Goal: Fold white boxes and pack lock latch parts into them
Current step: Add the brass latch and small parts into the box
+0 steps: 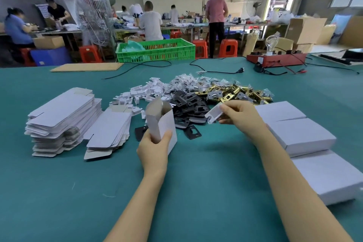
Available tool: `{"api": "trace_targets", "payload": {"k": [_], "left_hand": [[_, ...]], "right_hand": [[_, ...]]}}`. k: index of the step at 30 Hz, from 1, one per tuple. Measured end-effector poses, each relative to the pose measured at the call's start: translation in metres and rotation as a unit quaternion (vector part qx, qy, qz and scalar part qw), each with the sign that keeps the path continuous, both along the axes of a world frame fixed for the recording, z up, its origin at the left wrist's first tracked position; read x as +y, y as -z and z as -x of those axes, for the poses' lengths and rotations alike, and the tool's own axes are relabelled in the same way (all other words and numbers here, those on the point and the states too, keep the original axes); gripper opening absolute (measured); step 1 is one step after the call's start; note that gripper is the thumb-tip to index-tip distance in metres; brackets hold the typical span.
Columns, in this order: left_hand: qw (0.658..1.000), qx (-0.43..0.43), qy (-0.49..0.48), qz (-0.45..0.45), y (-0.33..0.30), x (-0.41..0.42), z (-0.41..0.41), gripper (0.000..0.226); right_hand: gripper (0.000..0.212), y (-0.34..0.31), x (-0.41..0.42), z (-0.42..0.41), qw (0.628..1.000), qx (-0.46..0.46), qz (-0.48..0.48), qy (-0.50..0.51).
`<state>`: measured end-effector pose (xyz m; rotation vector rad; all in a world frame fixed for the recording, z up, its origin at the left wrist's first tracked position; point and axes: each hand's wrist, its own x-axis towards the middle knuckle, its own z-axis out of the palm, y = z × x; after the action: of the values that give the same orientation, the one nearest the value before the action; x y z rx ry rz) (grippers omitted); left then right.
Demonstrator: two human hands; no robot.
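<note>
While the left hand [155,143] grips the upright open box [161,122], the right hand [238,113] pinches a white insert [214,115] just right of its mouth, long axis tilted toward it.

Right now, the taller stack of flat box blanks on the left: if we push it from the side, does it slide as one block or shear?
Probably shears. The stack of flat blanks is loose thin card with its edges already stepped and fanned, so upper sheets would likely slide off first. Single blanks look light and bendy. The green table cover looks cloth-like, so the bottom sheets may drag.
</note>
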<state>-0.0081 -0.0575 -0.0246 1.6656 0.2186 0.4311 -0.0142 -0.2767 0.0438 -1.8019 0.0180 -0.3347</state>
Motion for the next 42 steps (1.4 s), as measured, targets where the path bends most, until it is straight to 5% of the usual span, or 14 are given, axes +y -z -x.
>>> {"api": "trace_targets", "payload": {"k": [5,9,20,35,42], "left_hand": [[0.985,0.009,0.169,0.022,-0.002,-0.006,0.007,0.037],[0.957,0.018,0.288,0.020,-0.004,-0.011,0.010,0.030],[0.934,-0.002,0.354,0.046,-0.007,-0.009,0.011,0.036],[0.930,0.013,0.362,0.062,-0.006,-0.009,0.009,0.031],[0.930,0.011,0.362,0.069,-0.005,-0.009,0.009,0.034]], "right_hand": [[0.009,-0.035,-0.001,0.015,0.996,-0.086,0.021,0.029],[0.011,-0.066,0.017,0.032,0.980,-0.159,0.114,-0.047],[0.005,-0.071,0.049,0.038,0.884,-0.187,0.412,-0.115],[0.012,-0.055,0.060,0.030,0.858,-0.149,0.464,-0.165],[0.013,-0.060,0.047,0.031,0.908,-0.159,0.366,-0.131]]}}
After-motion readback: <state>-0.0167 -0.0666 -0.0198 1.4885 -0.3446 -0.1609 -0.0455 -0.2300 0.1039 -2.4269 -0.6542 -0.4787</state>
